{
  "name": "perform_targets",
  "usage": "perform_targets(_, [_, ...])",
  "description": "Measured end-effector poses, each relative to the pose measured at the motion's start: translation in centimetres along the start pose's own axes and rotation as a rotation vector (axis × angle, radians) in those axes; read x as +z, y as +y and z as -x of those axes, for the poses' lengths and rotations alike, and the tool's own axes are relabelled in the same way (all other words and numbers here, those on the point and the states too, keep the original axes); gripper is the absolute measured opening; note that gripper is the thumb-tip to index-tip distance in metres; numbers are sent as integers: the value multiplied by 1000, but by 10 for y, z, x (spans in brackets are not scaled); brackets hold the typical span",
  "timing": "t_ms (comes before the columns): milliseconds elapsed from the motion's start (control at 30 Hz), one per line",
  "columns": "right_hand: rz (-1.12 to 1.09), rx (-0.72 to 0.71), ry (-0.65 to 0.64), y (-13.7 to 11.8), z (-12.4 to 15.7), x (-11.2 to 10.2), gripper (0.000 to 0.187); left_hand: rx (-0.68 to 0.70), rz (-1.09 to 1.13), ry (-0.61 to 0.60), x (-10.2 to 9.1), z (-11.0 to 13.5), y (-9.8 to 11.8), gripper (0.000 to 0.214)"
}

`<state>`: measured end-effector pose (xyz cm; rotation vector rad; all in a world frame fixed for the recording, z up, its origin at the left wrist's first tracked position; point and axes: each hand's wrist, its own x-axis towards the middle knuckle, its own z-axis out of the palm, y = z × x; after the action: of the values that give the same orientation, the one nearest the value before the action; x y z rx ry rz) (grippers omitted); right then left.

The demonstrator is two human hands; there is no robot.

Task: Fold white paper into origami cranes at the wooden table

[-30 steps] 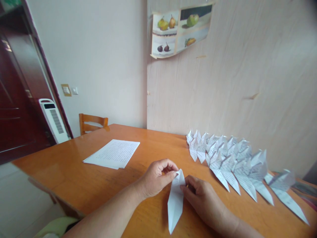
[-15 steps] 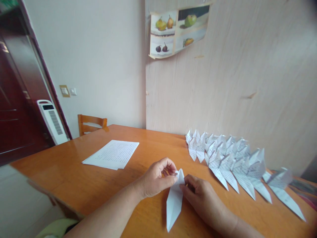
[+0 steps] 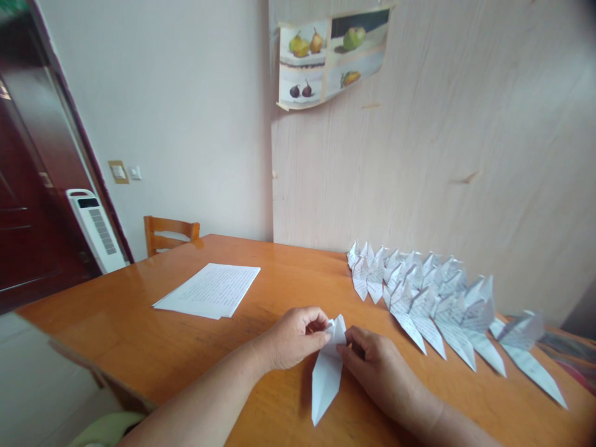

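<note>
A white folded paper piece (image 3: 326, 375), long and pointed at its near end, is between my hands just above the table. My left hand (image 3: 300, 338) pinches its upper left edge between thumb and fingers, near a small folded flap. On the other side, my right hand (image 3: 379, 366) grips the right edge with thumb and curled fingers. The paper's top narrows to a point above my fingertips. Rows of folded paper figures (image 3: 419, 285) with writing on them stand to the right, each with upright points and some with a long flat tail.
A stack of written sheets (image 3: 209, 290) lies on the wooden table (image 3: 139, 335) to the left. A chair (image 3: 172, 231) stands at the far edge. One paper figure (image 3: 526, 347) sits apart at the right. Fruit pictures (image 3: 333, 59) hang on the wall.
My left hand has lowered slightly, its fingers closer to the flap at the paper's top. The near tip of the paper has risen a little. The whole view has shifted slightly.
</note>
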<state>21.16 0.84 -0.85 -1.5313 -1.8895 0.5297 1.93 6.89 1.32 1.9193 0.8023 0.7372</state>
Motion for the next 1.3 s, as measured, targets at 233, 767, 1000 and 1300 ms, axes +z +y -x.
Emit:
perform_targets(233, [6,19,-2,-3,1,-3,15,-27,-5,-60,-1,2,-2,10])
perform_targets(767, [73,26,-29,2,0,-3,16,-29,-57,-112,-6,-4,-16,9])
perform_targets(1000, [77,34,-40,2,-1,-4,16,-15,28,-47,-8,-3,-9,14])
perform_targets(1300, [74,27,-35,2,0,-3,16,-24,54,-41,-7,-4,-12,16])
